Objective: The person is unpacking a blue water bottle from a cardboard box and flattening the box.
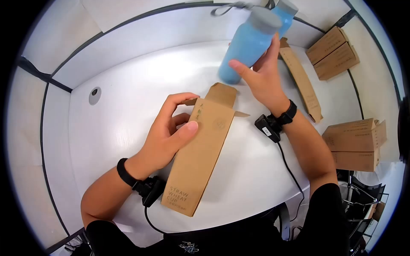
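Note:
My left hand (168, 128) grips the upper left side of a brown cardboard box (198, 149) printed "STRAW WHEAT CUP". The box leans with its flaps spread at the far end; its inside is hidden. In my right hand (265, 81) is a light blue bottle (247, 45) with a grey lid, held tilted above the table just beyond the box's raised flap. A grey strap loop (232, 6) shows by its lid. Right behind it stands a second blue bottle (287, 17) with a grey lid, partly covered by the first.
A long narrow cardboard box (302, 81) lies right of my right hand on the white table (124, 128). Stacked brown boxes (335, 53) stand at the back right, more boxes (352, 145) at the right edge. Cables run from the wrist-strapped devices (269, 127). Low white panels surround the table.

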A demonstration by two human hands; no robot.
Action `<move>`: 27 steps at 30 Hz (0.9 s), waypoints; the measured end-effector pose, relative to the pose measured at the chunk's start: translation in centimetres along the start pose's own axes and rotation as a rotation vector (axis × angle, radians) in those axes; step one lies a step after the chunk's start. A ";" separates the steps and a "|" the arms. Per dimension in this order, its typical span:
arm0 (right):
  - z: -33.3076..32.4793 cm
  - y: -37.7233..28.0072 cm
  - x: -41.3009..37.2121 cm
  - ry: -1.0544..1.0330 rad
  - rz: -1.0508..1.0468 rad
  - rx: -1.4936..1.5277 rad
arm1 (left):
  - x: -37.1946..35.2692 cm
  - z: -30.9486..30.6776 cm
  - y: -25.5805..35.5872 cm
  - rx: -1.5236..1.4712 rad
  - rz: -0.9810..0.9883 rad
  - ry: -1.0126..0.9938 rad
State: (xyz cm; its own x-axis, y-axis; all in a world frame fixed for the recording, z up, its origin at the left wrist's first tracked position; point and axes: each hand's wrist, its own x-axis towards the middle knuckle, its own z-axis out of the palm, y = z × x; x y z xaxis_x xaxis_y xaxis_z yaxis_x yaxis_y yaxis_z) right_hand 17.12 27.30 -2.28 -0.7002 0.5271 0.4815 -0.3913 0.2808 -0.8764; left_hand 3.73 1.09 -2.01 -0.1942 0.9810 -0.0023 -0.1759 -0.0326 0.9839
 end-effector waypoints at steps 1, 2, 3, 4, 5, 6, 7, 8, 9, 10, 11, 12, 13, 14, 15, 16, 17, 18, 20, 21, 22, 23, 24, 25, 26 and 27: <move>-0.4 0.2 0.0 0.044 -0.031 -0.151 | 0.0 0.0 0.0 -0.001 0.012 -0.004; -0.7 0.5 0.1 0.089 -0.062 -0.300 | 0.0 -0.1 -0.1 -0.008 0.014 0.004; -0.9 0.8 0.3 0.085 -0.070 -0.304 | 0.0 -0.1 -0.1 -0.015 0.013 0.013; -1.2 1.2 0.5 0.170 -0.080 -0.373 | 0.0 0.0 0.0 -0.016 0.018 0.014; -1.6 1.6 0.5 0.256 -0.086 -0.442 | 0.0 0.0 0.1 0.009 0.030 0.017; -2.0 1.9 0.5 0.255 -0.078 -0.442 | -0.1 -0.1 0.2 0.032 0.035 0.021; -2.6 2.1 0.4 0.284 -0.066 -0.609 | -0.2 0.0 0.0 0.031 0.030 0.023; -3.1 2.4 0.5 0.312 -0.057 -0.774 | -0.1 0.0 -0.4 0.103 0.063 0.110; -3.3 2.6 0.7 0.311 -0.058 -0.771 | 0.0 -0.1 -0.6 0.175 0.096 0.196; -3.6 2.9 0.7 0.380 0.004 -0.696 | 0.1 -0.5 -0.4 0.075 0.052 0.217; -3.7 3.2 0.5 0.447 0.068 -0.621 | 0.2 -0.6 -0.7 0.076 0.049 0.220; -3.6 3.1 0.4 0.446 0.072 -0.618 | 0.3 -0.7 -1.0 -0.048 0.019 0.306; -3.4 3.1 0.3 0.485 0.112 -0.526 | 0.5 -0.8 -1.1 -0.168 -0.007 0.391; -3.3 3.0 0.3 0.521 0.153 -0.433 | 0.5 -0.8 -1.0 -0.203 -0.010 0.411; -3.3 3.0 0.2 0.519 0.154 -0.426 | 0.5 -0.5 -0.6 -0.198 -0.011 0.417; -3.3 3.0 0.3 0.531 0.157 -0.448 | 0.4 -0.3 -0.2 -0.250 0.000 0.391; -3.3 3.0 0.3 0.541 0.161 -0.470 | 0.4 -0.1 0.0 -0.304 0.010 0.366; -3.1 3.0 0.3 0.538 0.163 -0.464 | 0.3 0.1 -0.2 -0.339 -0.005 0.343; -2.9 2.9 0.2 0.602 0.102 -0.499 | 0.8 -0.2 -0.9 -0.352 -0.080 0.229; -3.1 2.6 0.2 0.600 0.098 -0.495 | 1.1 -0.2 -0.8 -0.367 -0.153 0.109; -3.4 2.3 0.1 0.633 0.039 -0.475 | 0.9 0.0 0.0 -0.374 -0.204 0.073; -3.4 2.2 0.0 0.665 -0.018 -0.454 | 0.9 0.0 -0.1 -0.373 -0.200 0.078; -2.9 2.2 -0.1 0.655 -0.148 -0.363 | 0.9 -0.1 -0.3 -0.423 -0.230 0.086; -2.5 2.0 -0.4 0.649 -0.148 -0.358 | 0.9 -0.2 -0.3 -0.474 -0.259 0.095; -2.2 1.6 -0.9 0.503 -0.141 -0.261 | 0.8 -0.4 -0.2 -0.472 -0.256 0.103; -1.9 1.2 -1.3 0.357 -0.136 -0.164 | 0.8 -0.6 -0.1 -0.540 -0.226 0.160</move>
State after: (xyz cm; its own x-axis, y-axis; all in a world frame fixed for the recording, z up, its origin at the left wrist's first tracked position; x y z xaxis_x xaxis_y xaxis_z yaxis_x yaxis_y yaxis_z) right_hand 18.67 28.44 -4.01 -0.3863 0.7134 0.5846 -0.3454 0.4758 -0.8089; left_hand 2.98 1.78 -2.19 -0.2302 0.9354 -0.2686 -0.6863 0.0396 0.7262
